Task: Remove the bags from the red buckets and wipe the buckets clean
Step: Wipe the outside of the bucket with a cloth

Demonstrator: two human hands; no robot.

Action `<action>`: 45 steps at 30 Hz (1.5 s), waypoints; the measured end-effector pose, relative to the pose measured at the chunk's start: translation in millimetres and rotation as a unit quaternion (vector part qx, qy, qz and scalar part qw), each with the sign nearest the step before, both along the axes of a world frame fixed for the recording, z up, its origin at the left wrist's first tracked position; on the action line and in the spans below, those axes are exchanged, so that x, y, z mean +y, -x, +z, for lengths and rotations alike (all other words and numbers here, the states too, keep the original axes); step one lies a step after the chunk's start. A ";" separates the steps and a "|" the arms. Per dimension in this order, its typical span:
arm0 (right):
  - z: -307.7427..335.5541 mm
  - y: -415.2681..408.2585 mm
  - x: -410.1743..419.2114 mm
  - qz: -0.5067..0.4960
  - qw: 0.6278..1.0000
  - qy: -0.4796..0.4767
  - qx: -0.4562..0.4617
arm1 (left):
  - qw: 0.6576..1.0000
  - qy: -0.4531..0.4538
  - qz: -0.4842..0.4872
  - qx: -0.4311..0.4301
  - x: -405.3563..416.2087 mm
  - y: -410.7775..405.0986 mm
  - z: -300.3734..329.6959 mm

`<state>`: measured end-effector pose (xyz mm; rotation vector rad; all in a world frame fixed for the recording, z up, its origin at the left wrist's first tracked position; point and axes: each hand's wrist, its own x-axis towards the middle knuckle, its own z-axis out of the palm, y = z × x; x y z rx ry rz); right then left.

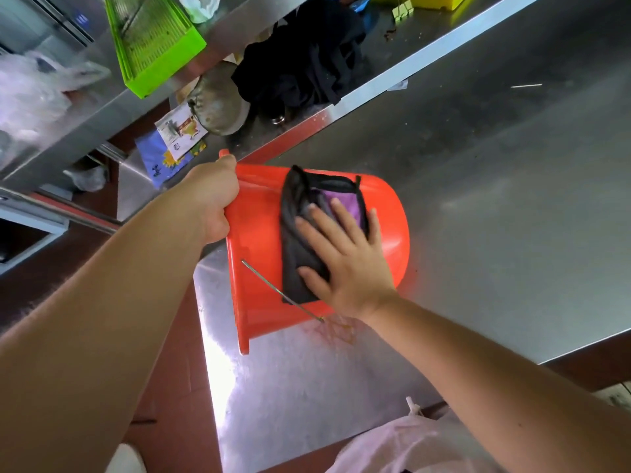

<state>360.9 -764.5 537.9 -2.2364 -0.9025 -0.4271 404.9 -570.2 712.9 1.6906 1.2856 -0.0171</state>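
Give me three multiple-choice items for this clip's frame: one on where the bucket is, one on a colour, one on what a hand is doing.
1. Where is the red bucket?
A. on its side on the steel table
B. upright on the floor
C. hanging from a hook

2. What colour is the slatted basket on the upper shelf?
A. blue
B. green
C. white

3. What is the right hand doing?
A. gripping the wire handle
B. hanging idle
C. pressing a dark cloth flat against the bucket's side

Answers:
1 A, the bucket's wall lies along the tabletop while the left hand grips its rim.
2 B, the basket is bright lime green.
3 C, straight fingers lie spread on the cloth.
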 end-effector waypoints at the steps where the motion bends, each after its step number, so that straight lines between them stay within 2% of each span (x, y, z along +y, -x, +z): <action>1: -8.9 -3.3 -6.3 -0.028 0.999 -0.003 0.018 | 1.000 -0.005 0.002 -0.004 0.9 -0.7 -0.2; 5: -32.3 -17.3 -26.8 -0.122 0.985 -0.045 0.117 | 1.000 -0.009 0.007 -0.016 -3.7 -4.1 -1.4; 8: -41.8 -21.7 -33.3 -0.177 0.957 -0.123 0.193 | 1.000 -0.018 0.014 -0.017 -8.7 -6.8 -1.4; 10: -42.8 -24.2 -32.7 -0.224 0.908 -0.209 0.285 | 0.999 -0.019 0.024 -0.023 -11.8 -6.9 -1.3; 12: -41.9 -30.0 -33.1 -0.284 0.832 -0.269 0.394 | 0.999 -0.021 0.023 -0.022 -13.9 -4.4 -2.1; 14: -42.6 -38.2 -36.8 -0.326 0.772 -0.247 0.486 | 0.999 -0.025 0.021 -0.024 -13.6 -0.8 -3.0; 15: -43.7 -41.7 -40.3 -0.332 0.762 -0.219 0.511 | 0.999 -0.024 0.021 -0.025 -13.2 0.8 -3.3; 17: -47.2 -49.4 -49.6 -0.326 0.768 -0.169 0.525 | 0.999 -0.019 0.017 -0.029 -13.9 3.5 -3.5; 21: -51.0 -64.8 -67.0 -0.284 0.817 -0.035 0.501 | 0.999 -0.027 -0.010 -0.026 -22.3 5.2 -2.9; 23: -54.7 -71.1 -79.1 -0.265 0.829 0.021 0.491 | 0.998 -0.045 -0.027 -0.024 -27.3 4.3 -2.7; 26: -61.8 -73.7 -105.4 -0.249 0.820 0.075 0.510 | 0.996 -0.050 -0.066 -0.013 -39.8 5.2 -1.0; 29: -61.0 -74.6 -134.3 -0.267 0.800 0.070 0.533 | 0.984 -0.082 -0.157 -0.001 -52.5 11.2 1.3; 31: -50.6 -79.6 -157.7 -0.308 0.770 0.000 0.559 | 0.958 -0.141 -0.249 0.007 -60.0 16.4 1.3; 33: -32.1 -85.2 -182.2 -0.343 0.710 -0.129 0.602 | 0.926 -0.201 -0.320 0.015 -65.9 24.4 0.1; 35: -15.8 -88.6 -207.0 -0.343 0.675 -0.236 0.610 | 0.897 -0.231 -0.376 0.018 -72.2 34.7 -0.5; 38: 7.2 -87.5 -235.8 -0.285 0.601 -0.380 0.643 | 0.846 -0.252 -0.470 0.019 -79.1 54.5 0.6; 42: 37.8 -79.1 -260.7 -0.178 0.549 -0.516 0.633 | 0.795 -0.241 -0.556 0.018 -81.6 86.3 5.0; 45: 52.0 -70.3 -259.9 -0.149 0.510 -0.590 0.608 | 0.749 -0.221 -0.623 0.038 -81.4 116.3 3.3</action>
